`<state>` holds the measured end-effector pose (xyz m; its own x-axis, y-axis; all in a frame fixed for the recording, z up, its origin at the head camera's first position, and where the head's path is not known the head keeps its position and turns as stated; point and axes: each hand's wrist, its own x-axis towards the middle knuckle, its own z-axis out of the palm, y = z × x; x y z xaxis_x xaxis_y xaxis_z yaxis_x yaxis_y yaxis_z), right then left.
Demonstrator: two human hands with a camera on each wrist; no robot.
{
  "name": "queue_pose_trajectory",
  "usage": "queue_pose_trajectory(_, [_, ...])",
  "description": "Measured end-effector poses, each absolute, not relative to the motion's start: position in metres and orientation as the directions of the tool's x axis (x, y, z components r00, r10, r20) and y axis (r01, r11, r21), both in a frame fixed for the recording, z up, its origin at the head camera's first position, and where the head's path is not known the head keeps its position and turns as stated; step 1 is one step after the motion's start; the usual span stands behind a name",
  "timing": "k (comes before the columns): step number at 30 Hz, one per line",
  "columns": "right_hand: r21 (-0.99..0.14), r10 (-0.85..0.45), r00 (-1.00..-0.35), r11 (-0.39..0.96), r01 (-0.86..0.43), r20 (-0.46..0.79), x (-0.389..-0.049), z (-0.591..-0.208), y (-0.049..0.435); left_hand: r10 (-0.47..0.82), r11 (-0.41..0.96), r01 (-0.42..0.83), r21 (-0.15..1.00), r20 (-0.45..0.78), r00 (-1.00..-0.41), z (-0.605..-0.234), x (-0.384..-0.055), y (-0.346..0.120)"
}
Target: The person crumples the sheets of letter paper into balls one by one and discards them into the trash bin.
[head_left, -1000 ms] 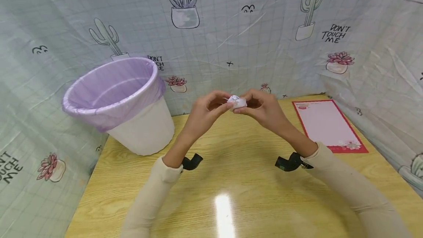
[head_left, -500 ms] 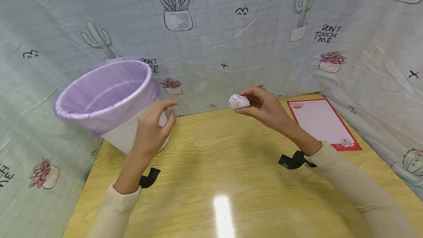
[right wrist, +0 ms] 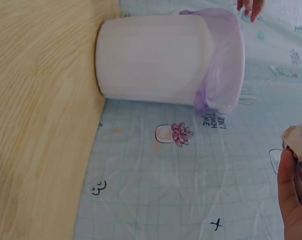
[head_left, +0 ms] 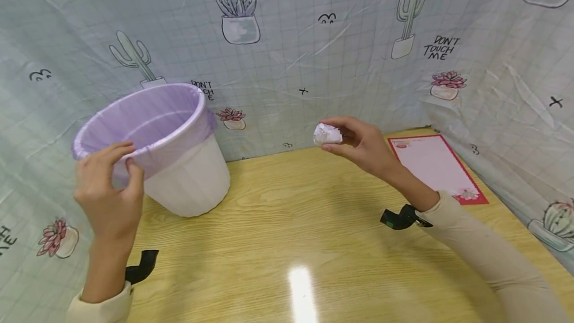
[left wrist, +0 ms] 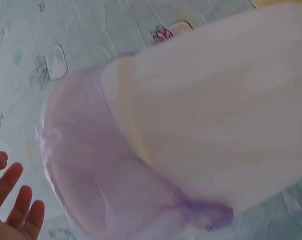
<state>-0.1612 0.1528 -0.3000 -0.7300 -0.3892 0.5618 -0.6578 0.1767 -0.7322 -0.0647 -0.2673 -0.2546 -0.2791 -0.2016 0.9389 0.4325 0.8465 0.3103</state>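
Observation:
A crumpled paper ball (head_left: 327, 134), white with faint print, is pinched between the thumb and fingers of my right hand (head_left: 365, 146), raised over the back of the table. The right wrist view shows the paper ball (right wrist: 296, 140) at its right edge. My left hand (head_left: 107, 188) holds nothing; its fingers are spread and loosely bent by the near rim of the white trash bin (head_left: 188, 178). A purple liner bag (head_left: 152, 113) lines the bin and folds over its rim. In the left wrist view the left fingers (left wrist: 21, 207) are apart, beside the bagged rim.
A red-bordered sheet of paper (head_left: 439, 163) lies at the right of the wooden table (head_left: 255, 243). A cloth curtain (head_left: 287, 54) printed with potted plants hangs behind and along both sides. The bin stands at the back left.
My left hand has let go of the paper ball and swung left to the bin's rim. My right hand has kept hold of the ball, staying near the same spot.

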Motion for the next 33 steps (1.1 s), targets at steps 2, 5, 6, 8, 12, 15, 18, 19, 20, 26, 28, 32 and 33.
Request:
queue_pose_trajectory(2, [-0.728,-0.393,-0.724,0.172,-0.663,0.567,-0.161,-0.298,0.151,-0.248,0.856,0.391,0.34,0.932,-0.266,-0.254,-0.061,-0.28])
queue_pose_trajectory(5, [-0.728,-0.395,-0.716,0.151,-0.669,0.576,-0.161,-0.295,0.148,-0.304,0.862,0.327,0.388,0.91,-0.28,-0.253,-0.059,-0.301])
queue_pose_trajectory(6, [-0.729,-0.394,-0.713,0.142,-0.67,0.579,-0.161,-0.294,0.147,-0.323,0.859,0.305,0.41,0.898,-0.298,-0.254,-0.059,-0.308])
queue_pose_trajectory(8, [-0.736,-0.385,-0.711,0.11,-0.668,0.588,-0.161,-0.292,0.145,-0.365,0.845,0.251,0.472,0.853,-0.374,-0.255,-0.058,-0.322])
queue_pose_trajectory(12, [-0.748,-0.365,-0.706,0.038,-0.662,0.607,-0.162,-0.286,0.137,-0.528,0.709,0.136,0.692,0.648,-0.549,-0.257,-0.06,-0.341])
queue_pose_trajectory(15, [-0.747,-0.368,-0.696,0.005,-0.664,0.617,-0.164,-0.284,0.13,-0.64,0.463,0.126,0.877,0.429,-0.637,-0.256,-0.063,-0.349])
queue_pose_trajectory(18, [-0.74,-0.377,-0.682,-0.013,-0.673,0.627,-0.165,-0.283,0.123,-0.676,0.21,0.186,0.96,0.28,-0.682,-0.256,-0.065,-0.356])
queue_pose_trajectory(19, [-0.737,-0.383,-0.676,-0.019,-0.675,0.629,-0.166,-0.283,0.12,-0.676,0.132,0.213,0.968,0.245,-0.695,-0.256,-0.066,-0.358])
queue_pose_trajectory(20, [-0.733,-0.386,-0.671,-0.022,-0.68,0.633,-0.167,-0.282,0.117,-0.674,0.087,0.23,0.969,0.227,-0.703,-0.256,-0.066,-0.36])
queue_pose_trajectory(26, [-0.724,-0.413,-0.654,-0.019,-0.689,0.634,-0.17,-0.279,0.1,-0.633,-0.056,0.235,0.97,0.147,-0.76,-0.256,-0.072,-0.365])
queue_pose_trajectory(28, [-0.728,-0.423,-0.652,-0.026,-0.685,0.629,-0.172,-0.278,0.095,-0.618,-0.069,0.229,0.971,0.139,-0.774,-0.255,-0.073,-0.365])
queue_pose_trajectory(32, [-0.739,-0.443,-0.651,-0.04,-0.673,0.616,-0.176,-0.274,0.084,-0.587,-0.059,0.227,0.972,0.15,-0.795,-0.254,-0.076,-0.365])
queue_pose_trajectory(33, [-0.742,-0.45,-0.649,-0.047,-0.669,0.613,-0.177,-0.273,0.081,-0.579,-0.054,0.23,0.972,0.157,-0.8,-0.254,-0.077,-0.365])
